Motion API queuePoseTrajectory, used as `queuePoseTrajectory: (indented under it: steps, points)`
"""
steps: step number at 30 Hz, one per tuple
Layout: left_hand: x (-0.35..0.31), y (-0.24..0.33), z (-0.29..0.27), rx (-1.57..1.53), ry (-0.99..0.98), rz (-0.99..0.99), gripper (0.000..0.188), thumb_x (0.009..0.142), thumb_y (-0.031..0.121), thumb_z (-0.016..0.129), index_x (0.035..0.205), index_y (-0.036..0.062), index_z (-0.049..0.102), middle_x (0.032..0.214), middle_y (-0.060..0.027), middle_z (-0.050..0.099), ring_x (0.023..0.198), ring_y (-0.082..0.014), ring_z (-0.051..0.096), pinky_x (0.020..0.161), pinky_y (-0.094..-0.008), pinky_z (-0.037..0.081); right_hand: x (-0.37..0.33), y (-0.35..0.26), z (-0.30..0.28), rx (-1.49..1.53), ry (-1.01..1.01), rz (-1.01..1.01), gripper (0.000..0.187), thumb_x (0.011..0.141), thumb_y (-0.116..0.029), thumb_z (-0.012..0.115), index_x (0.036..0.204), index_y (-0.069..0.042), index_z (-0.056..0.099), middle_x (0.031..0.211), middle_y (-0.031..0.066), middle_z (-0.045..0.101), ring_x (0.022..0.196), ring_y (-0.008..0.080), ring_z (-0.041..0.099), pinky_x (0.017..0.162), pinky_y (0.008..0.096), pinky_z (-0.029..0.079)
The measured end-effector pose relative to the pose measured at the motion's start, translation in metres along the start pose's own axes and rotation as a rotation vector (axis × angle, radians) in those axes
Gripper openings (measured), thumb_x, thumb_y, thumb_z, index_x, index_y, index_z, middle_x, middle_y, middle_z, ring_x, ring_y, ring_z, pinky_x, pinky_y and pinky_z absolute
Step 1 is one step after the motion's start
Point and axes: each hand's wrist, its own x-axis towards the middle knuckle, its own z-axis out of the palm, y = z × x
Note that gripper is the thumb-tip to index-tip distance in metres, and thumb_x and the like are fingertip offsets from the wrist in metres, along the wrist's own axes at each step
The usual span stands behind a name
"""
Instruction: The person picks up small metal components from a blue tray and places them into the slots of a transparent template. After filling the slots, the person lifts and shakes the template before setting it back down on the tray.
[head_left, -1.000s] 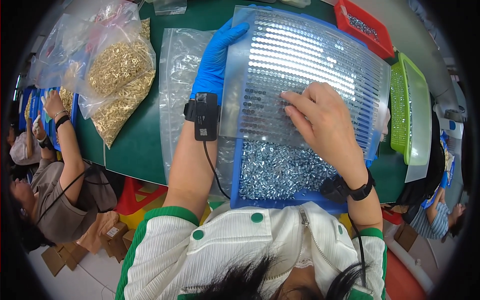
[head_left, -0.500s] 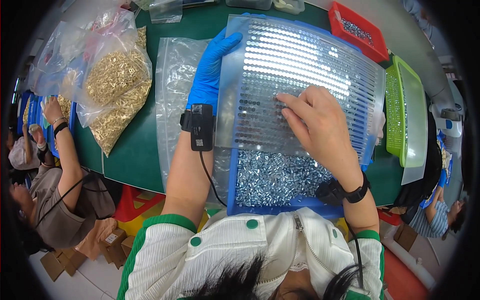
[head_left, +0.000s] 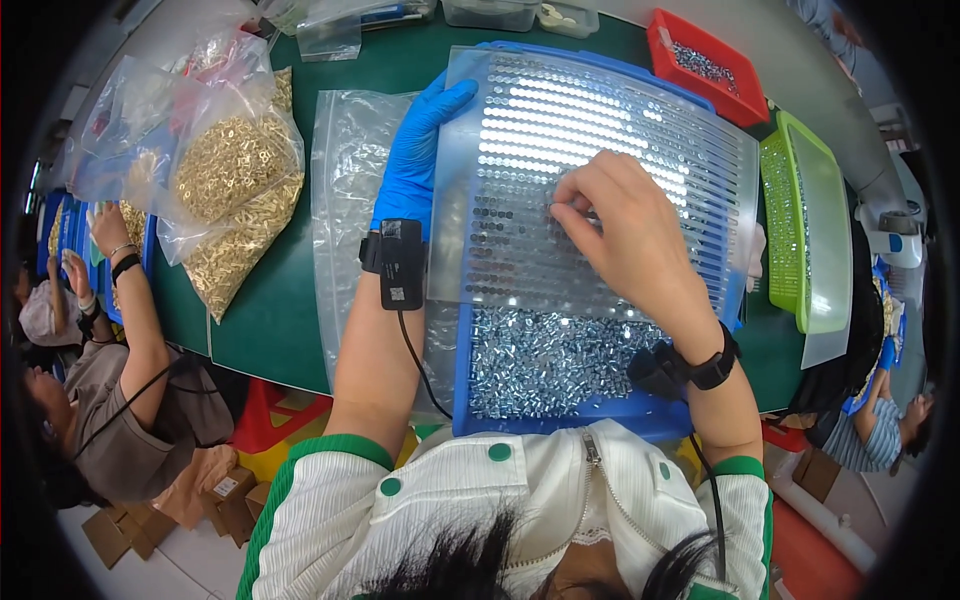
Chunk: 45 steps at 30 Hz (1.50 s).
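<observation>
My left hand, in a blue glove, grips the left edge of a clear plastic plate. Rows of small, shiny metal pieces cover most of this plate, thinning to bare slots toward the right. Over the middle of the rows is my bare right hand, its thumb and index fingertips pinched together; whatever lies between them is too small to make out. Under the plate stands a blue tray, and loose silvery metal parts fill its near end.
Bags of brass-coloured parts lie at the left, next to a flat clear bag. A red bin and a green basket flank the far right. Another person works at the left.
My right thumb and index finger have come together from a spread position over the rows. The left hand keeps its grip on the plate. The whole view has shifted slightly.
</observation>
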Motion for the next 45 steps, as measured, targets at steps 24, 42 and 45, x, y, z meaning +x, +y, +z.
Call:
queuePoseTrajectory:
  steps: [24, 42, 45]
  points:
    - [0.005, -0.001, 0.003, -0.08, -0.009, -0.01, 0.051, 0.083, 0.016, 0.057, 0.128, -0.0012, 0.042, 0.122, -0.0131, 0.052, 0.11, -0.0215, 0.052, 0.096, -0.029, 0.04, 0.053, 0.129, -0.109, -0.441, 0.383, 0.141, 0.022, 0.083, -0.016, 0.061, 0.1, -0.003, 0.062, 0.083, 0.0045, 0.061, 0.069, 0.0117, 0.054, 0.065, 0.0255, 0.045]
    - [-0.003, 0.001, 0.006, 0.022, 0.097, -0.041, 0.05, 0.083, 0.017, 0.058, 0.127, -0.0024, 0.043, 0.123, -0.0107, 0.051, 0.111, -0.0174, 0.05, 0.098, -0.0272, 0.036, -0.122, 0.118, -0.077, 0.715, 0.421, 0.831, 0.031, 0.095, -0.028, 0.041, 0.096, -0.003, 0.059, 0.064, -0.0015, 0.051, 0.054, 0.0045, 0.041, 0.05, 0.0184, 0.03]
    - [-0.003, 0.01, 0.0, 0.058, 0.138, -0.111, 0.049, 0.084, 0.017, 0.057, 0.127, -0.0029, 0.043, 0.123, -0.0102, 0.051, 0.111, -0.0168, 0.049, 0.098, -0.027, 0.036, -0.119, 0.105, -0.095, 0.719, 0.451, 0.683, 0.031, 0.096, -0.027, 0.04, 0.091, -0.003, 0.059, 0.061, -0.0013, 0.049, 0.053, 0.0046, 0.04, 0.048, 0.0188, 0.029]
